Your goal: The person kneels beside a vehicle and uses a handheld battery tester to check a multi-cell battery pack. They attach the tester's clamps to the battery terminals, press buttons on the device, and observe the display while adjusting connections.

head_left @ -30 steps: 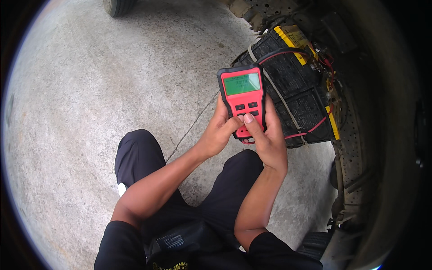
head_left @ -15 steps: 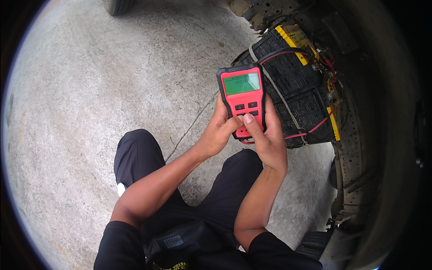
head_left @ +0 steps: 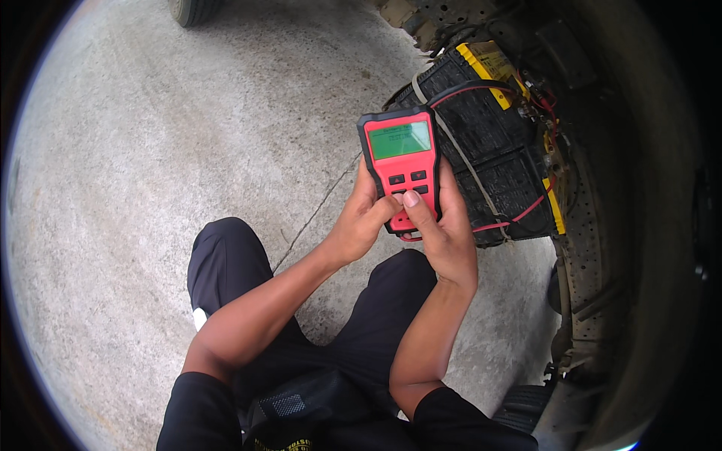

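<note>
Between both hands I hold a red and black battery tester, upright, its green screen lit and facing me. My left hand grips its lower left side, the thumb lying over the lower buttons. On the lower right side my right hand is wrapped round it, thumb tip beside the left thumb. Just past the tester are black batteries with yellow edge pieces, strapped by a pale band. A red and black cable arches over them, and a red lead runs along their near side.
The batteries sit against a dark vehicle frame that fills the right side. A tyre shows at the lower right, another tyre at the top left. Grey concrete floor lies to the left, around my bent knees.
Everything in the picture sits slightly further left, the tester included. Both hands keep the same grip, thumbs in the same place.
</note>
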`<state>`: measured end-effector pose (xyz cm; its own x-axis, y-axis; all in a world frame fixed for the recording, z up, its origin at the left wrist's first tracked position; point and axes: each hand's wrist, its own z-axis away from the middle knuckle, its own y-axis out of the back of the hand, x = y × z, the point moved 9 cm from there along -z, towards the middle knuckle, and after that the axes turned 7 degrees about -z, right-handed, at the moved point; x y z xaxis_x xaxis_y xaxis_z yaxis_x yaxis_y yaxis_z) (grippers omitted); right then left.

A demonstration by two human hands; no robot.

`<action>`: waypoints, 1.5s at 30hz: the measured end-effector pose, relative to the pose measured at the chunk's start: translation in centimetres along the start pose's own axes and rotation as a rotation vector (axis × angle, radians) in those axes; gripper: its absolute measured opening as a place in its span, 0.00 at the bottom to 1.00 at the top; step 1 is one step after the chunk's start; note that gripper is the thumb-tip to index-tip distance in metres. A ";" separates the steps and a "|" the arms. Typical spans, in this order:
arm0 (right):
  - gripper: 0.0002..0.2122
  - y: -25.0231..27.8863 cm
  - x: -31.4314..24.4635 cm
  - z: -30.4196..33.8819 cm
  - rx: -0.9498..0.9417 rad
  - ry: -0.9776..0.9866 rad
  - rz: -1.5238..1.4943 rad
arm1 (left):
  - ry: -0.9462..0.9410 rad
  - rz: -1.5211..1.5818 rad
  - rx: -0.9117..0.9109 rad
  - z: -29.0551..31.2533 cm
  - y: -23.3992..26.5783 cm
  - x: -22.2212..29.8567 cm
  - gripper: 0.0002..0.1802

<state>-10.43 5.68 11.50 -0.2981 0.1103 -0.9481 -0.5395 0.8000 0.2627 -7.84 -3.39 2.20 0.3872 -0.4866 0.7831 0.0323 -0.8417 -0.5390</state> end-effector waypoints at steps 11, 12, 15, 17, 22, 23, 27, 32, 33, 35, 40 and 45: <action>0.33 0.2 0.4 -0.2 -0.033 -0.008 0.030 | -0.004 0.003 0.031 0.0 -0.2 0.0 0.42; 0.34 0.1 0.4 -0.2 -0.048 -0.015 0.034 | -0.014 -0.008 0.048 0.0 -0.1 0.0 0.41; 0.35 0.0 0.3 -0.1 -0.038 -0.043 0.030 | -0.012 -0.015 0.047 0.1 0.0 0.0 0.42; 0.35 0.0 0.2 0.0 -0.036 -0.055 0.032 | 0.008 0.007 0.011 0.0 0.0 -0.2 0.44; 0.34 0.1 0.3 0.0 -0.020 -0.033 0.023 | 0.003 -0.004 0.036 0.1 -0.1 -0.1 0.42; 0.33 -0.1 -0.1 0.2 -0.006 -0.048 0.000 | 0.011 -0.007 0.023 0.0 0.0 -0.3 0.44; 0.31 0.0 -0.2 0.0 0.008 -0.010 0.033 | 0.027 -0.002 0.015 0.1 0.1 -0.5 0.45; 0.34 0.1 0.1 -0.1 -0.021 -0.029 0.040 | 0.026 0.023 0.013 0.1 0.0 -0.3 0.44; 0.35 0.1 0.2 0.0 -0.032 -0.046 0.036 | 0.023 0.017 0.014 0.1 0.0 -0.3 0.44; 0.32 0.0 0.1 -0.1 -0.022 -0.010 0.028 | 0.026 0.012 0.023 0.0 0.1 -0.5 0.44; 0.31 0.0 0.1 0.0 -0.002 0.002 0.017 | 0.032 0.041 0.021 0.0 0.1 -0.6 0.43; 0.32 0.0 -0.1 -0.1 -0.013 -0.032 0.037 | 0.026 0.043 0.019 -0.1 0.2 -0.8 0.45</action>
<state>-10.50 5.57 11.60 -0.2930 0.1583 -0.9429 -0.5389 0.7873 0.2996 -8.21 -3.16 1.50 0.3649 -0.5287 0.7664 0.0339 -0.8150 -0.5784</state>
